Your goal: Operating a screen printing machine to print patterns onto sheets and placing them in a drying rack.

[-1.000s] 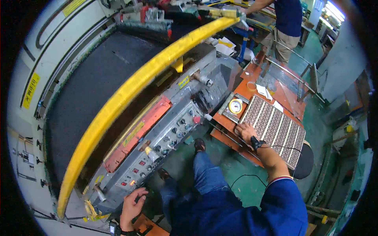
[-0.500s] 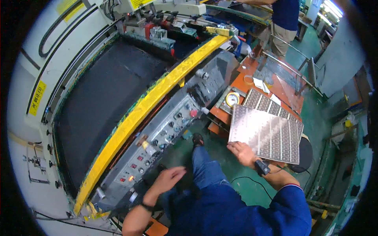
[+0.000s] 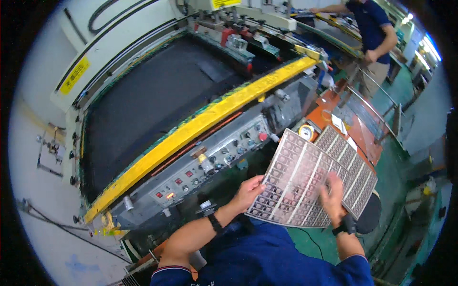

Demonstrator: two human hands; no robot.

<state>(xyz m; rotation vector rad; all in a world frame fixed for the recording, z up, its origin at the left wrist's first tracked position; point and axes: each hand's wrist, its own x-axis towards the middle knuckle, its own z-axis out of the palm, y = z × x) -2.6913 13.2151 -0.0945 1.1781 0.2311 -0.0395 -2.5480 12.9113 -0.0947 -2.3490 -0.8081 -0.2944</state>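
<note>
In front of me is a thin, shiny sheet (image 3: 291, 178) printed with rows of small brown squares and pale strips. It lies tilted over my lap. My left hand (image 3: 249, 191) pinches its left edge between thumb and fingers. Over the sheet's right part is my right hand (image 3: 332, 194), somewhat blurred, with thumb and fingers apart; whether it touches the surface I cannot tell. A similar sheet or stack of sheets (image 3: 360, 186) rests beyond it to the right, partly covered by the held one.
A large printing machine with a yellow front bar (image 3: 205, 136), dark bed (image 3: 157, 90) and control panel (image 3: 210, 164) fills the left. Behind the sheets stands an orange table (image 3: 324, 107) with a tape roll (image 3: 306, 132). Another person (image 3: 374, 35) works at the far right.
My left hand has come right and up from beside the machine and taken hold of the sheet. The sheet has shifted left and toward me. My right hand has moved from its lower edge over its face.
</note>
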